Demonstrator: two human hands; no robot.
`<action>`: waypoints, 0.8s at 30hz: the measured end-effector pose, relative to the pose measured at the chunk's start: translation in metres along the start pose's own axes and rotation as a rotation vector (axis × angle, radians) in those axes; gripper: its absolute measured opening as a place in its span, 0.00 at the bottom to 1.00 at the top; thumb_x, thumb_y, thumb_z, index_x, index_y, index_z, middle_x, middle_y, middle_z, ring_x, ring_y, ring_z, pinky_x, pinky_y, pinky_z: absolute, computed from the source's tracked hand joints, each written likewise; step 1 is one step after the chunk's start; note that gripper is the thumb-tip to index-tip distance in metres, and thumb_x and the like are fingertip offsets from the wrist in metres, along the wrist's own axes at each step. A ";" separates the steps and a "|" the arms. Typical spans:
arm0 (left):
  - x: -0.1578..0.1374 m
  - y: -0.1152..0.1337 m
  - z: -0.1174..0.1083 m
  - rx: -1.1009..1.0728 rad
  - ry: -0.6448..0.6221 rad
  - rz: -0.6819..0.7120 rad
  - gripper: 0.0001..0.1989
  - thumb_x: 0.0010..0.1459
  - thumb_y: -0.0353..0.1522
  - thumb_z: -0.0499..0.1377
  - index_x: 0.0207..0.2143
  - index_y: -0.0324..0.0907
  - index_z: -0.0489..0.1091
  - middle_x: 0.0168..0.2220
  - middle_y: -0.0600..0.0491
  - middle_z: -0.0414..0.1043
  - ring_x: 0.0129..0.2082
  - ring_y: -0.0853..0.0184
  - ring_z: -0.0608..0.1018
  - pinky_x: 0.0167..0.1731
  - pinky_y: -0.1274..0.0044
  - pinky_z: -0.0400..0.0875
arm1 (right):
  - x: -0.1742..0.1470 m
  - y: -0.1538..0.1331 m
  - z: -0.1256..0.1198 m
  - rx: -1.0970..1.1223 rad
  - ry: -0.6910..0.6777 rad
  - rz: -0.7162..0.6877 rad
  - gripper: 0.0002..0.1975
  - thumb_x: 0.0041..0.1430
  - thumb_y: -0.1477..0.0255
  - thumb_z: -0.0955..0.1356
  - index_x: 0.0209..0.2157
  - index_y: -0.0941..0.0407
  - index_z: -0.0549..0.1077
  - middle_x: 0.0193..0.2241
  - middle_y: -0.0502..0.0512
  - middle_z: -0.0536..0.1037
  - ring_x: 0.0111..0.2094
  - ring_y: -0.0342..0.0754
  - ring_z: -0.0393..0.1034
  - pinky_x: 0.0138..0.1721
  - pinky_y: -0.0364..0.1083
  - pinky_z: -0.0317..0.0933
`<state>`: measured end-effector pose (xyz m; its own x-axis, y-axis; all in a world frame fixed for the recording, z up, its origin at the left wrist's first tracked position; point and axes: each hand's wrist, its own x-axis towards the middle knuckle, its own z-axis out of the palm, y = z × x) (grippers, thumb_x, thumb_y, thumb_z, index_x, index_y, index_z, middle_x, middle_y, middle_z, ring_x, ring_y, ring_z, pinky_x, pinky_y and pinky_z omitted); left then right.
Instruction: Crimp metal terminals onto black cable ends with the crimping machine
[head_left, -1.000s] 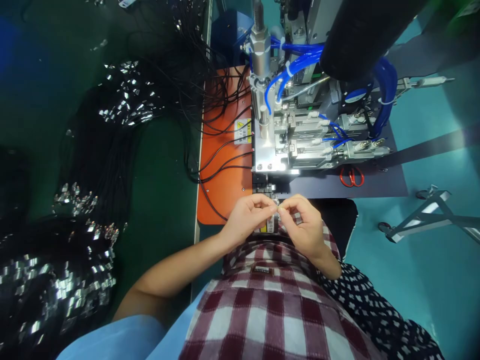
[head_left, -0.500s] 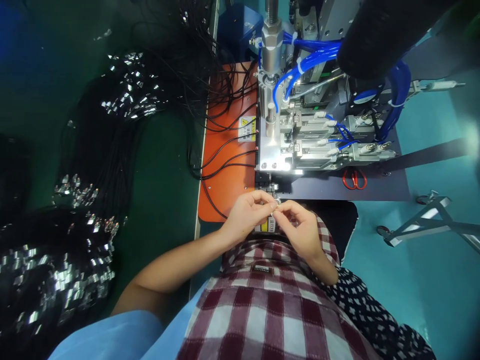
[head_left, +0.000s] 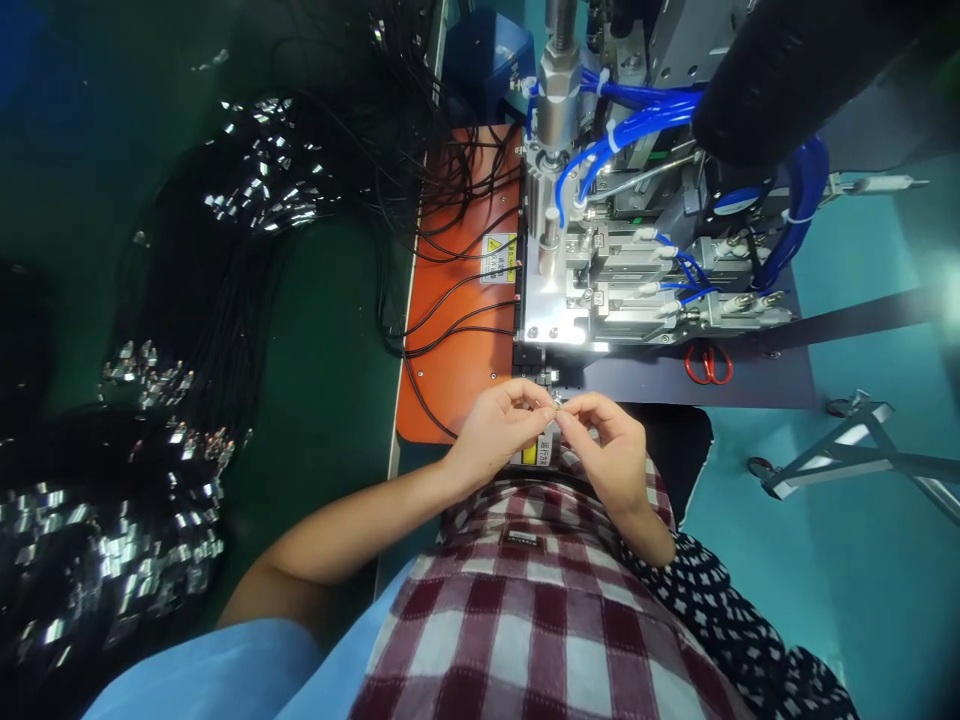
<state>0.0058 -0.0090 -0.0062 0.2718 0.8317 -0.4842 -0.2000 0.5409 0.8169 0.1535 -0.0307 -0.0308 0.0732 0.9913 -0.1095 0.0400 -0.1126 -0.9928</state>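
My left hand (head_left: 499, 430) and my right hand (head_left: 604, 445) meet fingertip to fingertip in front of the machine's near edge. Both are closed in a pinch on a tiny pale end piece, mostly covered by the fingers. A black cable (head_left: 427, 400) crosses the orange plate and passes under my left hand toward that pinch. Just beyond the fingertips lies a small metal fixture (head_left: 553, 376) on a dark rail. Below the hands shows a yellow-and-white label (head_left: 538, 450).
The machine (head_left: 555, 300) carries blue air tubes (head_left: 645, 110) and cylinders. Several black cables lead into it over the orange plate (head_left: 457, 385). Red-handled scissors (head_left: 709, 365) lie at right. Bundled cables with shiny ends (head_left: 157, 375) fill the left. A wheeled metal frame (head_left: 832, 450) stands at right.
The view has shifted slightly, so the machine sits a little farther right. My hands keep the same pinch, with the right hand turned slightly.
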 end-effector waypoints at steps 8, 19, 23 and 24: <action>0.001 0.001 0.001 -0.009 0.022 0.000 0.13 0.50 0.37 0.68 0.29 0.38 0.69 0.17 0.64 0.56 0.14 0.80 0.56 0.16 0.83 0.46 | 0.001 0.002 0.000 0.036 -0.001 0.040 0.05 0.56 0.69 0.71 0.28 0.55 0.74 0.26 0.50 0.74 0.26 0.43 0.65 0.29 0.44 0.62; 0.001 0.003 0.003 0.006 0.046 -0.001 0.12 0.50 0.35 0.68 0.29 0.38 0.69 0.15 0.63 0.56 0.15 0.79 0.57 0.15 0.84 0.48 | 0.000 0.005 -0.002 0.006 -0.003 -0.017 0.03 0.58 0.71 0.71 0.30 0.54 0.75 0.27 0.49 0.75 0.27 0.44 0.67 0.31 0.44 0.63; 0.001 0.002 0.002 0.019 0.038 0.010 0.13 0.53 0.37 0.67 0.30 0.38 0.69 0.16 0.63 0.56 0.15 0.79 0.57 0.16 0.84 0.48 | 0.001 0.005 -0.002 0.001 0.004 -0.037 0.02 0.58 0.70 0.71 0.33 0.54 0.76 0.28 0.50 0.76 0.28 0.44 0.69 0.31 0.44 0.64; 0.001 0.002 0.002 0.020 0.037 0.011 0.13 0.52 0.37 0.67 0.30 0.38 0.69 0.16 0.63 0.56 0.15 0.79 0.57 0.16 0.84 0.47 | 0.001 0.005 -0.002 -0.014 0.008 -0.046 0.02 0.58 0.70 0.71 0.32 0.54 0.76 0.28 0.50 0.76 0.28 0.44 0.69 0.31 0.44 0.64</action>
<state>0.0079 -0.0079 -0.0044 0.2346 0.8419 -0.4859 -0.1839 0.5293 0.8283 0.1556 -0.0306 -0.0356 0.0792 0.9948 -0.0634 0.0571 -0.0681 -0.9960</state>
